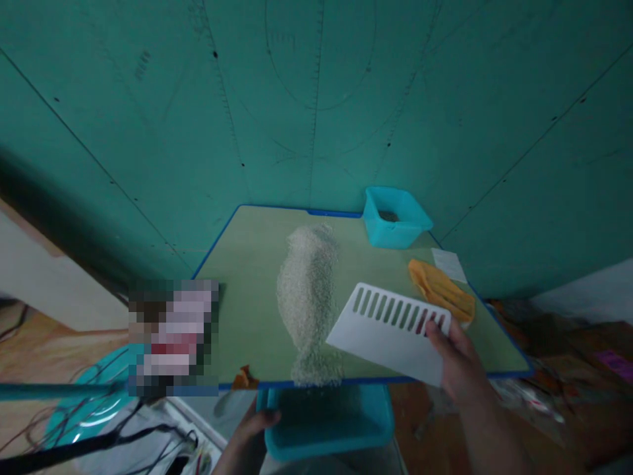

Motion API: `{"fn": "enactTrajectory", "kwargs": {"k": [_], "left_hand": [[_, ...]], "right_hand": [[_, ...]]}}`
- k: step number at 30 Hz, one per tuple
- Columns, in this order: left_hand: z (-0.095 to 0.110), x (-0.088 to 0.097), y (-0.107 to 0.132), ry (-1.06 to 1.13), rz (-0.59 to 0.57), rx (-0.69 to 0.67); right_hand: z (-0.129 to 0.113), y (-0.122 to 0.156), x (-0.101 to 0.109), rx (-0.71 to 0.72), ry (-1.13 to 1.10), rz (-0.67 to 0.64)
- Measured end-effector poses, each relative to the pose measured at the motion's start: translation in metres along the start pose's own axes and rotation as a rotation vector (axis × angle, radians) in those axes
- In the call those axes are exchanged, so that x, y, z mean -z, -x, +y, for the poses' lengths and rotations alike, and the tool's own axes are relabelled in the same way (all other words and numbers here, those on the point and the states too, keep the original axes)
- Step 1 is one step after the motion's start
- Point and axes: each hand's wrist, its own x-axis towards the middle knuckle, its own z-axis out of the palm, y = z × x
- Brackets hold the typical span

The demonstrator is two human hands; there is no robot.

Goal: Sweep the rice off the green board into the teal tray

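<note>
My right hand point(457, 359) grips a white plastic scraper point(390, 349) with a row of slots along its upper edge. The scraper is held over the right part of the table, its left tip close to a long heap of pale grains point(309, 290). The heap runs from mid-table down to the front edge. My left hand point(254, 429) is closed on the left rim of a blue plastic basin point(329, 442), its thumb over the rim. The basin sits just below the table's front edge, under the near end of the heap; its inside is dark.
At the back right of the table point(247, 264) stands a blue bin point(390, 231) with something dark inside. A folded orange cloth point(440, 290) and a white paper point(449, 264) lie nearby. A brown scrap point(244, 378) is at the front edge. Cables point(123, 429) hang at lower left.
</note>
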Motion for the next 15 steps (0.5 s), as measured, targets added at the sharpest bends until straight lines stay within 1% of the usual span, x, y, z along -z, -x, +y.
{"fn": "enactTrajectory", "kwargs": {"k": [3, 5, 7, 10, 12, 15], "left_hand": [[0.001, -0.001, 0.000, -0.039, 0.042, 0.020], [-0.001, 0.006, -0.003, -0.075, 0.048, 0.067], [-0.002, 0.020, -0.012, -0.117, 0.047, 0.089], [-0.002, 0.048, -0.034, -0.249, 0.026, 0.088], [0.001, 0.064, -0.049, -0.285, 0.016, 0.087], [0.005, 0.076, -0.059, -0.255, 0.016, 0.042]], "right_hand": [[-0.005, -0.013, 0.007, 0.016, -0.050, 0.116], [-0.007, -0.017, 0.010, 0.027, -0.066, 0.181], [-0.008, -0.018, 0.012, 0.039, -0.062, 0.237], [-0.007, -0.018, 0.012, 0.086, -0.047, 0.285], [-0.005, -0.020, 0.009, 0.116, -0.052, 0.322], [0.001, -0.028, 0.006, 0.134, -0.061, 0.321]]}}
